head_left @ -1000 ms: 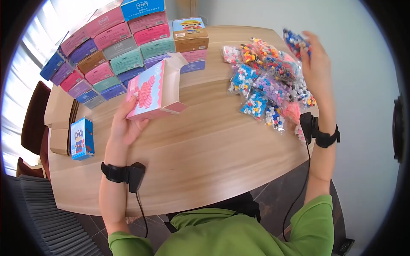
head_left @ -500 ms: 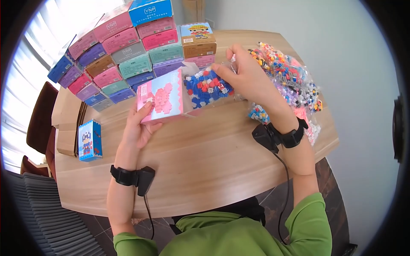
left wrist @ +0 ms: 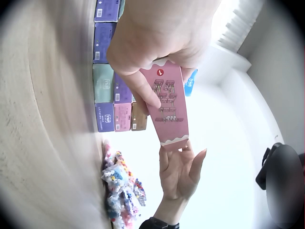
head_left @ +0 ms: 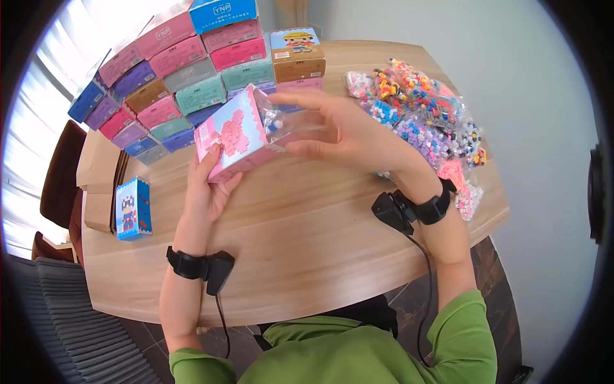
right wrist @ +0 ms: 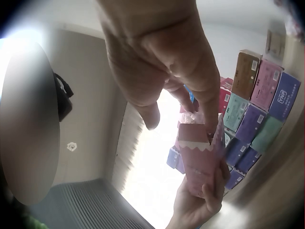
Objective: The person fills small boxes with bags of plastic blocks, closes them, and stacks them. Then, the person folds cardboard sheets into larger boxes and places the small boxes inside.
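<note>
Left hand grips a pink cardboard box above the wooden surface; right hand, fingers spread, hovers at its mouth. Clear brick bag inside could snag if its film bunches.

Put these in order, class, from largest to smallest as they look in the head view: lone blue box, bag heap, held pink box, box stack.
1. Box stack
2. Bag heap
3. Held pink box
4. Lone blue box
</note>
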A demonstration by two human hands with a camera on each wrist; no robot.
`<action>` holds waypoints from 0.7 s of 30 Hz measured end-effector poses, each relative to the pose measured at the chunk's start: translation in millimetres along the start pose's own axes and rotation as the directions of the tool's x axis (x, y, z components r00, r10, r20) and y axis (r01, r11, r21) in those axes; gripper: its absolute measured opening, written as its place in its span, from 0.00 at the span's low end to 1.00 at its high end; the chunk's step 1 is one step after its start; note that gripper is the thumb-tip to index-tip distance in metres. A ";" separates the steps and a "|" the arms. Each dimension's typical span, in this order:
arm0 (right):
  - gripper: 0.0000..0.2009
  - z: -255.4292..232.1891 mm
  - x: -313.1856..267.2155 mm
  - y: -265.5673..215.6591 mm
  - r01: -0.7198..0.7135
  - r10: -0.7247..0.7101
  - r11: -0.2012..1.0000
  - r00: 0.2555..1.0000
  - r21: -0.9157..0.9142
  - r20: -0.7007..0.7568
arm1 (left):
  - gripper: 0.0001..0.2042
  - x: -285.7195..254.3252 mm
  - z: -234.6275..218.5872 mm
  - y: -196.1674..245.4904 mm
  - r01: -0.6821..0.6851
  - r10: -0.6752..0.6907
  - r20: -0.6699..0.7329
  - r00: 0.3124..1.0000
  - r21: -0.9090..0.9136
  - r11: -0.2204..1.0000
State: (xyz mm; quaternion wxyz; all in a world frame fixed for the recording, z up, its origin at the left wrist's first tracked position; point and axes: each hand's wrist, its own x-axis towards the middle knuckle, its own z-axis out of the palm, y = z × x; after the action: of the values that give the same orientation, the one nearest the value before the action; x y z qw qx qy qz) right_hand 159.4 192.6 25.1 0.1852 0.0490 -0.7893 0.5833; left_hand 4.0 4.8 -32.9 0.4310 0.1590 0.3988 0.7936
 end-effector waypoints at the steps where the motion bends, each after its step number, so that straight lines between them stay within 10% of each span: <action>1: 0.21 2.2 0.3 0.5 0.110 -0.132 0.971 0.987 -0.213 -0.094 | 0.19 1.9 -4.0 -0.8 0.029 -0.028 0.025 0.999 -0.060 0.998; 2: 0.21 3.9 0.7 1.1 0.190 -0.279 0.885 0.947 -0.425 -0.159 | 0.18 2.7 -5.8 -0.4 0.061 -0.055 0.053 0.997 -0.117 0.991; 5: 0.22 5.1 2.2 4.7 0.090 -0.083 0.963 0.996 -0.254 0.037 | 0.18 -0.4 2.9 -4.2 0.036 -0.024 0.099 0.995 -0.115 0.993; 8: 0.22 8.7 2.6 10.1 0.349 -0.333 0.843 0.936 -0.409 0.111 | 0.17 -0.7 -3.6 -6.0 0.061 -0.049 0.080 0.996 -0.155 0.986; 21: 0.24 43.5 10.4 42.9 0.305 -0.393 0.884 0.896 -0.355 -0.209 | 0.20 -4.7 12.2 -12.3 0.056 -0.052 0.091 0.995 -0.034 0.998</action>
State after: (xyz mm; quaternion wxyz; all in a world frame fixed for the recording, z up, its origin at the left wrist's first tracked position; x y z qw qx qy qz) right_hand 127.0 166.7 -20.8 0.4010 0.0802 -0.8161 0.4084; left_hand 20.8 10.8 -34.2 0.4726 0.1758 0.3688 0.7809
